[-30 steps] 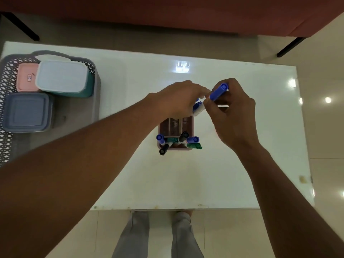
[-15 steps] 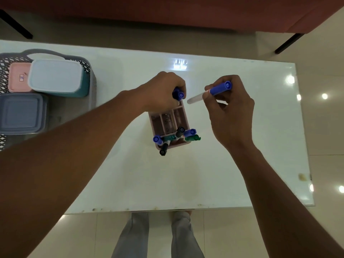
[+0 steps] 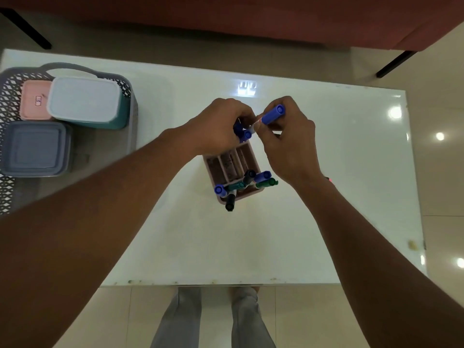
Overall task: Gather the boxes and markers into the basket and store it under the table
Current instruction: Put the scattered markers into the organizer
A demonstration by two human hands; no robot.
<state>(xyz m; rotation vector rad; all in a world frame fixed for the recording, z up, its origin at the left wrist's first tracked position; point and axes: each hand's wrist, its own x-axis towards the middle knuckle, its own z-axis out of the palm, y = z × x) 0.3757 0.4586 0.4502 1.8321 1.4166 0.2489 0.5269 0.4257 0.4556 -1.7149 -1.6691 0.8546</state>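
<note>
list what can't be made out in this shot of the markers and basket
Head view:
- left hand: fingers hide its markers but for blue caps; count unclear.
- right hand: its blue marker has its tip behind the left fingers.
- basket: cut by the left edge; forearm covers its near part.
- pink box: partly under the white-lidded box; label too small.
- holder: far slots too dim.

The basket point(image 3: 133, 114) runs off the left edge. The left hand point(image 3: 216, 126) hides most of its blue markers point(image 3: 245, 134); the right hand point(image 3: 288, 139) covers part of its blue-capped marker point(image 3: 272, 114).
</note>
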